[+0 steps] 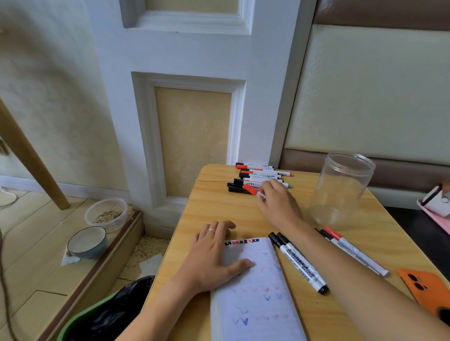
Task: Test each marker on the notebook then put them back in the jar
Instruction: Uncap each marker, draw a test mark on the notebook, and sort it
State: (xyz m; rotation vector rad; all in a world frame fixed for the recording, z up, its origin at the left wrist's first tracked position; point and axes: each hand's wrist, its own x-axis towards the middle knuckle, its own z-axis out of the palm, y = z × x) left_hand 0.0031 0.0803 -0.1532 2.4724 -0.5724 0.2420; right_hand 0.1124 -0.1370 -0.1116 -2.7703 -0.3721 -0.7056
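Red-capped marker (251, 189) (cap outward) in right hand (275, 201)

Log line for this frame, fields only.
left hand: flat on notebook | right hand: pinching red-capped marker at far pile | jar: empty, upright | four markers beside notebook

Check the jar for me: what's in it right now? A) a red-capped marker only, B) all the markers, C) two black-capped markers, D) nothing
D: the clear jar stands upright and empty on the table, while markers lie in a pile at the far edge and beside the notebook, and the right hand picks up a red-capped marker.
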